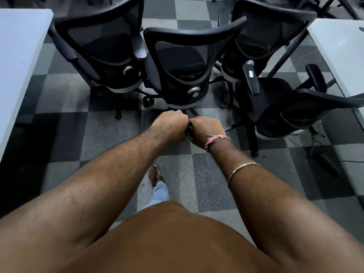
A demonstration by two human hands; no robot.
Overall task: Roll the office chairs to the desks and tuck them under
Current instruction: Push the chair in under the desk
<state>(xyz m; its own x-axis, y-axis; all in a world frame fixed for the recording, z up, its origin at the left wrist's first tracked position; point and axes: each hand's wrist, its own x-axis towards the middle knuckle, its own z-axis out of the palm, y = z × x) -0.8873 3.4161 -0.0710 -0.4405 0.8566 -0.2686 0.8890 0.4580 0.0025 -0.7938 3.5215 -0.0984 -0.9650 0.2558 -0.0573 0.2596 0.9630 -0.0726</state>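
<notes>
Several black mesh-back office chairs stand bunched together on the checkered carpet ahead of me. One chair (98,46) is at the left, close to the white left desk (19,66). A middle chair (183,62) has its back toward me. Behind it to the right is a third chair (266,36). A fourth chair (275,107) is turned sideways near the white right desk (342,52). My left hand (169,125) and my right hand (204,131) are fists pressed together just short of the middle chair, touching no chair. A small dark object (190,133) shows between them; I cannot tell what it is.
Chair bases and casters (118,115) spread over the carpet between the two desks. Cables and a dark object (327,164) lie on the floor at the right. My foot (155,174) is stepping forward on the grey tiles below my hands.
</notes>
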